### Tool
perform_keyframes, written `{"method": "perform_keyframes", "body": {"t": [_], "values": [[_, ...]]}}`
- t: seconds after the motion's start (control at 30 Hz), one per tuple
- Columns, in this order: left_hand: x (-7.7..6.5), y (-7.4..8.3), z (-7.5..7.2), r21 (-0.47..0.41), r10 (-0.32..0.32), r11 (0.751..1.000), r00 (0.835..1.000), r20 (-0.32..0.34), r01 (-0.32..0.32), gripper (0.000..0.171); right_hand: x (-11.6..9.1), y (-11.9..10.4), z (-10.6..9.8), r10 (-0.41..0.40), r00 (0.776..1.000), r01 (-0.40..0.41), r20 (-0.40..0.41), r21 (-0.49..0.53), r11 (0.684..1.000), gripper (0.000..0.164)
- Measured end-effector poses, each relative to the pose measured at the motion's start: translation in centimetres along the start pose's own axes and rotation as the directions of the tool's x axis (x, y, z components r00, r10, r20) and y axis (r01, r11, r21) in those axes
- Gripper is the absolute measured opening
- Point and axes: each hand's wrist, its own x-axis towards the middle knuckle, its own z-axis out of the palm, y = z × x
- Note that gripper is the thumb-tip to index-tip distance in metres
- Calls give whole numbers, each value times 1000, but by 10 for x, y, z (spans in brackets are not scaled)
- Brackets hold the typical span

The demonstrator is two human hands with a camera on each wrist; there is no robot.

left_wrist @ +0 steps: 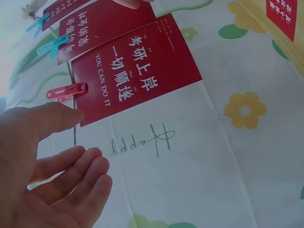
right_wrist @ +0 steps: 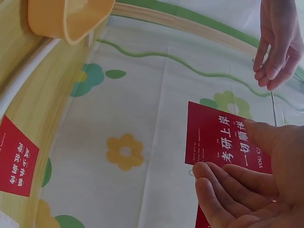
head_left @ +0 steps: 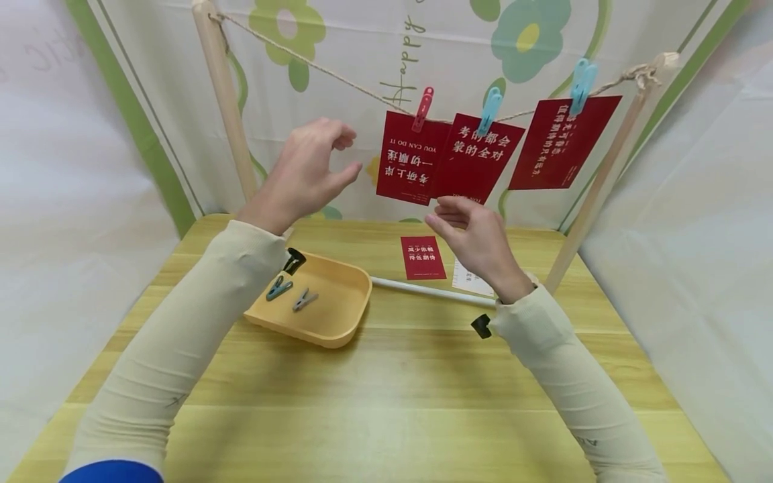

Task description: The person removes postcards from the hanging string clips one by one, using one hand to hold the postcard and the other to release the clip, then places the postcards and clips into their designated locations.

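L grip (left_wrist: 59, 178) nr pink clip (left_wrist: 67, 91) on red card (left_wrist: 137, 71)

At twelve o'clock I face a white backdrop (head_left: 356, 40), its teal flower (head_left: 546, 30) toward one; the wood-grain table (head_left: 374, 402) spreads from six toward twelve.

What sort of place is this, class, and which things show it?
Probably a staged tabletop workspace: a wood-grain table, floral cloth behind it, and red cards clipped to a rope between wooden posts.

Four red cards (head_left: 403, 161), five clothespins (head_left: 425, 109), one tray (head_left: 338, 302)
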Motion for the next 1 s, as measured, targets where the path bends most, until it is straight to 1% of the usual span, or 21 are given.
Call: {"method": "perform_keyframes", "body": {"t": [0.07, 0.3, 0.47, 0.57, 0.8, 1.0], "values": [[3, 4, -1, -3, 12, 1000, 1000, -12, -12, 36, 1, -2, 1, -1, 1000, 1, 1, 7, 1000, 53], [15, 18, -6, 10, 2, 1000, 1000, -11, -2, 42, 6, -5, 2, 6, 1000, -6, -4, -3, 1000, 57], [24, 26, -7, 9, 47, 999, 998, -36, -46, 42, 9, -3, 3, 29, 1000, -29, -1, 11, 1000, 60], [31, 33, -9, 8, 54, 999, 998, -38, -54, 42, 10, -1, 3, 37, 999, -37, 4, 15, 999, 61], [47, 42, -11, 22, 42, 999, 999, -15, -42, 44, 14, 4, 5, 72, 997, -72, 22, -1, 997, 62], [61, 47, -10, 51, 29, 998, 999, 38, -31, 49, 17, 9, 9, 130, 990, -131, 51, 10, 991, 62]]}}
